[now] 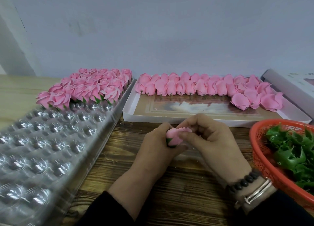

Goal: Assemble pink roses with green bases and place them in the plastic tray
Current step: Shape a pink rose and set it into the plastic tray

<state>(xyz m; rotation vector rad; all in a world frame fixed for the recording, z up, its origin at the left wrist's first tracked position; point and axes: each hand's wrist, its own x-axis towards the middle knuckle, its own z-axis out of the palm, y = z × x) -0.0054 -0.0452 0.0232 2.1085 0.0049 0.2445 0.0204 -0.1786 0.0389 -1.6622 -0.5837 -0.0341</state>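
My left hand [153, 151] grips a pink rose [173, 137] with a green base [169, 141] fitted on its lower end, held over the wooden table. My right hand [209, 137] pinches the rose's outer petals at its top. A clear plastic tray [51, 140] with round cups lies at the left; finished roses with green bases [88, 88] fill its far rows. A flat white box [203, 119] behind my hands holds rows of bare pink rose heads [203, 87]. Loose green bases [295, 151] lie in a red basket [260, 161] at the right.
The wooden table [169, 191] runs up to a pale wall. A grey-lilac box lid [288, 84] leans at the far right behind the white box. Beaded and metal bracelets [251, 185] sit on my right wrist.
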